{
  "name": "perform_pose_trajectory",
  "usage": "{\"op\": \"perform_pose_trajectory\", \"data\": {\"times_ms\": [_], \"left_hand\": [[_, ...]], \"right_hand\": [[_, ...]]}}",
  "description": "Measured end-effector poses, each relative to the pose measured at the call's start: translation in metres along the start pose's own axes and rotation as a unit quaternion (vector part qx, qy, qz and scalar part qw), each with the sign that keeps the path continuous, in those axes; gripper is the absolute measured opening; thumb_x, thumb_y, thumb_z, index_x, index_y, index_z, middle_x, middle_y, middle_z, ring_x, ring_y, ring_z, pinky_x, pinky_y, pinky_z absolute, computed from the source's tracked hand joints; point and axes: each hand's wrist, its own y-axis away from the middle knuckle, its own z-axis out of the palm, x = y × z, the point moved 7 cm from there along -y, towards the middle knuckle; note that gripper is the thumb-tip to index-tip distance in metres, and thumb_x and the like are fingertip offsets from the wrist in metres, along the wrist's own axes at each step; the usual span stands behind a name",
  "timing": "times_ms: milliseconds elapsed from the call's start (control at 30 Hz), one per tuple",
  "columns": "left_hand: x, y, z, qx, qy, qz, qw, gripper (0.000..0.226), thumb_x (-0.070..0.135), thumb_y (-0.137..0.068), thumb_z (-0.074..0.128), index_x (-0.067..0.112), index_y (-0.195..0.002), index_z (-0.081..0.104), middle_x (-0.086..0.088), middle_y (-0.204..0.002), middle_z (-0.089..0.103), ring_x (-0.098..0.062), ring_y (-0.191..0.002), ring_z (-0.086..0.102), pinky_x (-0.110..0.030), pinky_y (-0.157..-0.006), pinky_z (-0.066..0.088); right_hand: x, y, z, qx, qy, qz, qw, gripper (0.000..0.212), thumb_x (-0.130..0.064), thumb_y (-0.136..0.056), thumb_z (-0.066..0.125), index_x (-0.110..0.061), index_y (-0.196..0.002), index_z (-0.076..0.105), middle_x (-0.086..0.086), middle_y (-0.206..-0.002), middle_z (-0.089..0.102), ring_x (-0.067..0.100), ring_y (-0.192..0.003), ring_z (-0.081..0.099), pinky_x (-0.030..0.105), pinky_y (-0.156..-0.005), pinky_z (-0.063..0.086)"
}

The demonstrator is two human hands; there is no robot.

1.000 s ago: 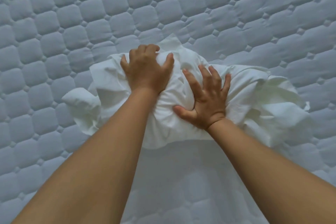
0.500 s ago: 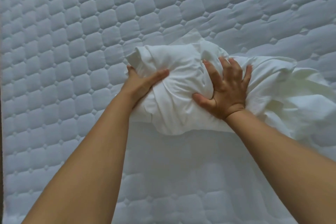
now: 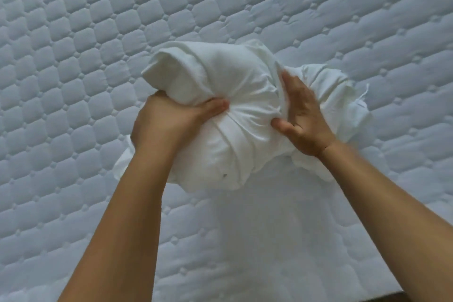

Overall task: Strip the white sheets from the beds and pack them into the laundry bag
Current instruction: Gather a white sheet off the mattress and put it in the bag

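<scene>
Step, as I read it: bundling. Sheet (image 3: 232, 110) off bed, balled up, not yet bagged. Left hand (image 3: 166, 120) clamps bundle's near-left end, thumb on top, fingers tucked under. Right hand (image 3: 304, 120) lies flat on right side, fingers straight, thumb dug into folds. Bundle sits between hands over bare mattress (image 3: 73, 56); loose tail spills beyond right hand. Bag not in view. Next, I judge: gather tail, lift, find bag.

Bundled white sheet (image 3: 235, 95) over the quilted mattress (image 3: 73, 56) — left hand (image 3: 166, 125) grips its left side, thumb on top; right hand (image 3: 306, 122) presses flat against the right side.
</scene>
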Motion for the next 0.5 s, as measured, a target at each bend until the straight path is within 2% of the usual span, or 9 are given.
{"op": "perform_pose_trajectory", "data": {"times_ms": [33,100,133,200,267,333,400,500], "left_hand": [[0.009,0.009,0.004,0.014,-0.036,0.008,0.999,0.095,0.079,-0.041,0.073,0.024,-0.117,0.058,0.008,-0.106,0.065,-0.022,-0.100,0.062,-0.044,-0.090,0.050],[0.023,0.022,0.014,0.034,-0.073,0.011,0.997,0.099,0.081,-0.046,0.070,0.024,-0.126,0.053,0.003,-0.117,0.063,-0.029,-0.110,0.059,-0.047,-0.096,0.045],[0.027,0.026,0.020,0.037,-0.080,0.010,0.996,0.100,0.080,-0.048,0.069,0.024,-0.129,0.051,0.002,-0.120,0.063,-0.030,-0.113,0.057,-0.049,-0.098,0.043],[0.026,0.027,0.029,0.035,-0.072,0.005,0.997,0.099,0.080,-0.050,0.069,0.023,-0.129,0.050,0.001,-0.121,0.063,-0.030,-0.114,0.057,-0.050,-0.099,0.042],[0.019,0.024,0.031,0.032,-0.047,-0.004,0.998,0.099,0.079,-0.050,0.070,0.024,-0.129,0.050,0.002,-0.121,0.063,-0.030,-0.113,0.058,-0.048,-0.097,0.044],[0.010,0.019,0.031,0.031,-0.016,-0.009,0.999,0.095,0.075,-0.052,0.074,0.024,-0.129,0.052,0.003,-0.121,0.063,-0.028,-0.112,0.058,-0.043,-0.094,0.046],[-0.003,0.013,0.032,0.021,0.030,-0.019,0.999,0.094,0.069,-0.050,0.079,0.021,-0.127,0.055,0.006,-0.115,0.063,-0.025,-0.109,0.059,-0.037,-0.090,0.046],[-0.027,0.001,0.038,-0.002,0.114,-0.043,0.993,0.083,0.061,-0.047,0.080,0.024,-0.118,0.059,0.010,-0.104,0.061,-0.018,-0.099,0.059,-0.034,-0.088,0.046]], "right_hand": [[0.010,0.014,-0.014,0.019,-0.003,0.044,0.999,0.085,-0.067,-0.074,0.039,-0.034,-0.147,0.010,0.003,-0.157,0.020,0.028,-0.145,0.014,0.051,-0.117,0.010],[0.037,0.042,-0.044,0.109,0.022,0.170,0.979,0.093,-0.066,-0.069,0.038,-0.026,-0.150,0.018,0.008,-0.156,0.024,0.031,-0.144,0.016,0.048,-0.115,0.011],[0.053,0.055,-0.054,0.145,0.010,0.255,0.956,0.101,-0.070,-0.065,0.039,-0.020,-0.151,0.019,0.011,-0.155,0.024,0.031,-0.143,0.017,0.048,-0.115,0.012],[0.078,0.067,-0.047,0.144,-0.082,0.390,0.906,0.118,-0.074,-0.064,0.055,-0.012,-0.153,0.009,0.013,-0.157,0.019,0.030,-0.145,0.016,0.043,-0.117,0.013],[0.079,0.057,-0.028,0.124,-0.157,0.412,0.889,0.120,-0.061,-0.070,0.072,-0.006,-0.152,0.003,0.014,-0.157,0.020,0.028,-0.144,0.020,0.039,-0.118,0.016],[0.073,0.040,-0.018,0.162,-0.282,0.386,0.863,0.109,-0.046,-0.069,0.080,-0.006,-0.150,0.018,0.010,-0.149,0.037,0.023,-0.136,0.037,0.037,-0.114,0.029],[0.072,0.032,-0.011,0.165,-0.373,0.376,0.832,0.085,-0.035,-0.069,0.083,-0.011,-0.139,0.040,0.001,-0.131,0.055,0.016,-0.121,0.053,0.032,-0.104,0.043],[0.076,0.018,-0.010,0.115,-0.402,0.354,0.836,0.068,-0.032,-0.072,0.082,-0.017,-0.130,0.050,-0.004,-0.121,0.060,0.014,-0.112,0.057,0.028,-0.093,0.046]]}}
